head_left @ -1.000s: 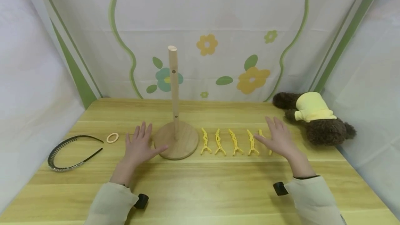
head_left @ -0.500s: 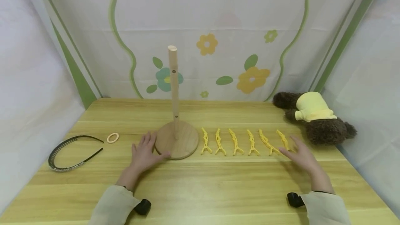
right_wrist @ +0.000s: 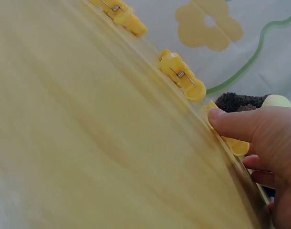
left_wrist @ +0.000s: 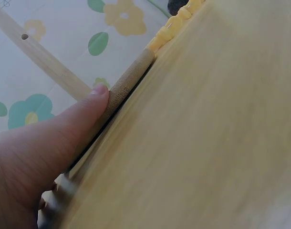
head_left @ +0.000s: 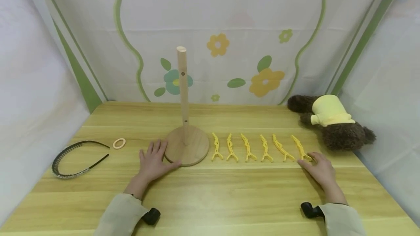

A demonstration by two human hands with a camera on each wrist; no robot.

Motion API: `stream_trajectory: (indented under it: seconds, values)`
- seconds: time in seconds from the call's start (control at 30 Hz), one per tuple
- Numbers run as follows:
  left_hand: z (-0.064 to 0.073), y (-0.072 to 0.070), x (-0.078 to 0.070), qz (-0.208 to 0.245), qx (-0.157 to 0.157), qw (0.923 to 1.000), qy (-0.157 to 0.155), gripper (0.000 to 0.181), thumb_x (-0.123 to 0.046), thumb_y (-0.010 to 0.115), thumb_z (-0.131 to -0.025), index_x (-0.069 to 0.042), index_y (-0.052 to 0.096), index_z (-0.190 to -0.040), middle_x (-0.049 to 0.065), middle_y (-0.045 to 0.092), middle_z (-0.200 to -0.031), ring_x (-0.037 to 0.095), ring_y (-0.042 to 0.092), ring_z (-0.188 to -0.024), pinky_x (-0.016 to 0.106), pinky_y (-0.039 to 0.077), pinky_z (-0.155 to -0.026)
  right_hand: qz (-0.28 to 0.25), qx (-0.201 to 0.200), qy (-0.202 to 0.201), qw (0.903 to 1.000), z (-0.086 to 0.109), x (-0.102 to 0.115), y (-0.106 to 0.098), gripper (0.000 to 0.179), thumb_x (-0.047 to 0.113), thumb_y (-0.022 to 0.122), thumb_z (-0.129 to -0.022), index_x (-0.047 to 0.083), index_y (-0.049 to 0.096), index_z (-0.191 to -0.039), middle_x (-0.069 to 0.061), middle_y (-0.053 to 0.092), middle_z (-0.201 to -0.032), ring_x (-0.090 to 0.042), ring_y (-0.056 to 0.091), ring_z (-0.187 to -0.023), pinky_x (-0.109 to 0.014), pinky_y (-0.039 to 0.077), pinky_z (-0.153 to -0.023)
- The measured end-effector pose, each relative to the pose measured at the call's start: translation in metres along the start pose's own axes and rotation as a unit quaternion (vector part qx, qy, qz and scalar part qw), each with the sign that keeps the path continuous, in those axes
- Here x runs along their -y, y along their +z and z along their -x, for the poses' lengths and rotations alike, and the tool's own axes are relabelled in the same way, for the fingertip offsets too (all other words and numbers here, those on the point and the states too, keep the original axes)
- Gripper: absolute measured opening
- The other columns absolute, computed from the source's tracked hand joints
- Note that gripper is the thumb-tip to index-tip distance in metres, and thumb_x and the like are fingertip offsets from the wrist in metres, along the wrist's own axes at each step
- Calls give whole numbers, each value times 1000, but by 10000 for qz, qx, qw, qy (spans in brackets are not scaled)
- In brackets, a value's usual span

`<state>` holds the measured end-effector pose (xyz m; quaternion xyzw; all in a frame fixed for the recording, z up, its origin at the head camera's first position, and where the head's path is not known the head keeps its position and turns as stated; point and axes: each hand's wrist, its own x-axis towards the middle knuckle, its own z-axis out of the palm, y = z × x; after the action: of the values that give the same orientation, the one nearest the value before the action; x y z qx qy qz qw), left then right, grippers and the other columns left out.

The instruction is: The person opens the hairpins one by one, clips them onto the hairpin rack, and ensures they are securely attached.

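My left hand (head_left: 152, 164) rests at the left side of the round base (head_left: 197, 148) of a wooden stand, fingers extended. In the left wrist view its thumb (left_wrist: 93, 102) lies straight against the base's rim. A post (head_left: 183, 90) with two small holes rises upright from that base. To its right lies a row of several yellow alligator hair clips (head_left: 247, 148). At the row's right end my right hand (head_left: 321, 170) pinches the forked handle end of the last hair clip (head_left: 297, 144) between thumb and fingers. The clip still lies along the table, partly hidden behind the thumb in the right wrist view.
A black toothed headband (head_left: 60, 156) and a small pale ring (head_left: 119, 143) lie at the left of the wooden table (head_left: 213, 199). A dark brown plush toy (head_left: 342, 136) in a yellow top lies at the back right. Patterned cloth hangs behind.
My right hand has moved right and down from over the clips to the last clip's handles and closed on them. My left hand has shifted slightly right and settled against the stand's base.
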<state>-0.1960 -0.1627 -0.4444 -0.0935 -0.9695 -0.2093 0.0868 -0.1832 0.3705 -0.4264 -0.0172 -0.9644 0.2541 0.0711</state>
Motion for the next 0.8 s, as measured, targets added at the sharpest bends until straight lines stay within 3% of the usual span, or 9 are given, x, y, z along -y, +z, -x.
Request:
stream_trajectory:
  seconds: [0.43, 0.8]
  values:
    - [0, -2, -1, -29, 126, 9999, -76, 102, -76, 45, -62, -11, 22, -138, 21, 19, -137, 40, 7, -125, 62, -4, -88, 57, -412, 353, 9985, 0, 5, 8, 65, 45, 51, -82, -8, 42, -118, -33, 32, -122, -52, 27, -105, -60, 20, -76]
    - [0, -4, -3, -42, 140, 9998, -111, 102, -76, 45, -63, -10, 23, -138, 22, 21, -137, 41, 8, -124, 62, -3, -89, -485, -559, 698, 9948, 1, 4, 6, 57, 32, 50, -86, -15, 39, -117, -37, 36, -115, -50, 32, -103, -56, 27, -82]
